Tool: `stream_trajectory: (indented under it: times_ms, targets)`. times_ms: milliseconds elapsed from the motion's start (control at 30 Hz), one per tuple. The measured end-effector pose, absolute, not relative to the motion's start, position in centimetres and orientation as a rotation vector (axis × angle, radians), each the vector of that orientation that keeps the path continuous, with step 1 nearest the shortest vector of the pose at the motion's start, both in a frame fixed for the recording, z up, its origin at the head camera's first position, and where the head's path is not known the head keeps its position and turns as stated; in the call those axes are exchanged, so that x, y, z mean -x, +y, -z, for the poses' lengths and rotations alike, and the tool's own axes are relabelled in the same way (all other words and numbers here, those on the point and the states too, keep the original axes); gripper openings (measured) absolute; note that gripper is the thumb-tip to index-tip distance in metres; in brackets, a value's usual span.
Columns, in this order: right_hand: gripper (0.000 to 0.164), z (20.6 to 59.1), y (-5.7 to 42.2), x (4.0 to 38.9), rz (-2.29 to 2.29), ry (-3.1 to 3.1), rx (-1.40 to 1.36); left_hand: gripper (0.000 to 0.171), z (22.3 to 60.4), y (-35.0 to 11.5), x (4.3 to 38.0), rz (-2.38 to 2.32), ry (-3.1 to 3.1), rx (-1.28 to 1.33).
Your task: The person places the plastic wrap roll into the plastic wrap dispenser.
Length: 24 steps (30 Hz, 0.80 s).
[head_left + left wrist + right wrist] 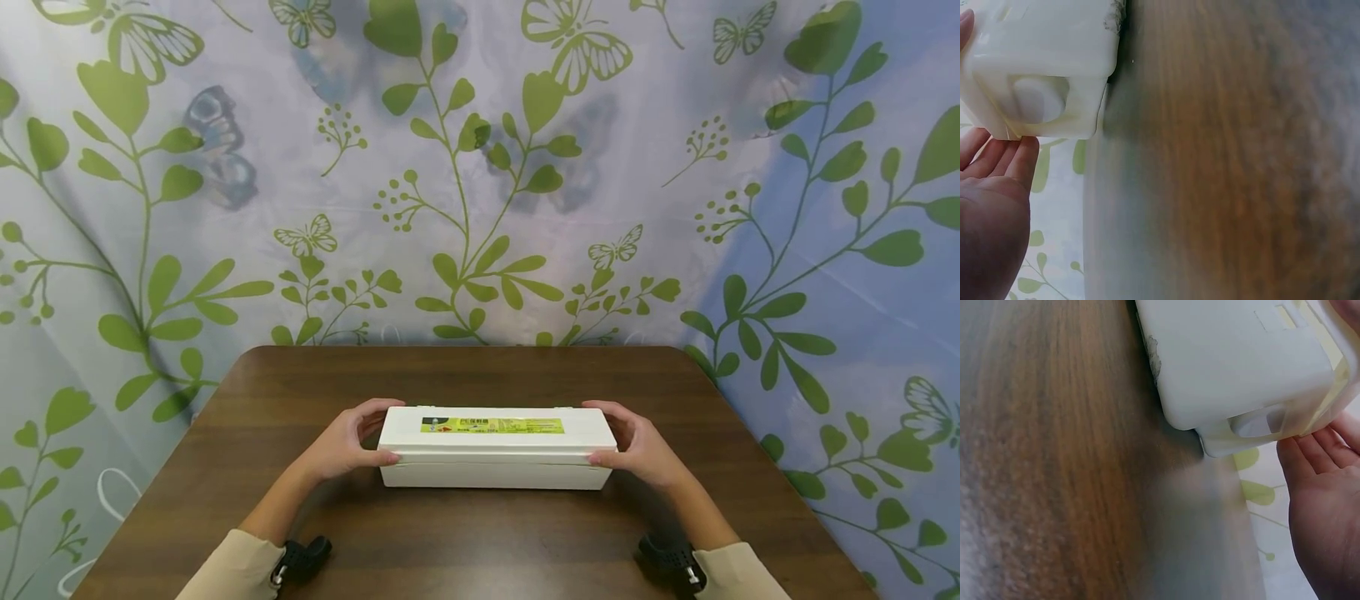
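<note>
A long white cling film box (495, 473) with a yellow-green label (517, 426) on its lid lies crosswise on the brown wooden table. My left hand (343, 442) grips its left end, thumb on the front edge and fingers reaching round to the back. At the other end my right hand (647, 446) holds it the same way. In the left wrist view, a round pale roll end (1040, 100) shows through an opening in the box's end. Fingertips of the right hand (1329, 494) lie along the back edge in the right wrist view.
The brown table (480, 542) has rounded far corners. Behind it hangs a curtain (480, 208) printed with green leaves and butterflies. Each wrist carries a black strap mount, left (303, 557) and right (667, 558), close over the tabletop.
</note>
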State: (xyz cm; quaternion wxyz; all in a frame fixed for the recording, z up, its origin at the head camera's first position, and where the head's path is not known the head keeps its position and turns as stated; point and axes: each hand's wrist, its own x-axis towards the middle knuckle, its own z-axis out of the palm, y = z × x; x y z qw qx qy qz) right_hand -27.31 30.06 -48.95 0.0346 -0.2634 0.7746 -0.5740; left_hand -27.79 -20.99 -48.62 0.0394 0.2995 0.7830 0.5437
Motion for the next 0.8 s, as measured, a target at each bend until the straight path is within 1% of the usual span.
stream_trajectory:
  times_ms: [800]
  targets:
    - [0.078,49.54,30.43,27.14,1.749,2.4,0.842,0.074,48.23,-21.06,27.22,-1.601,2.477,-0.956]
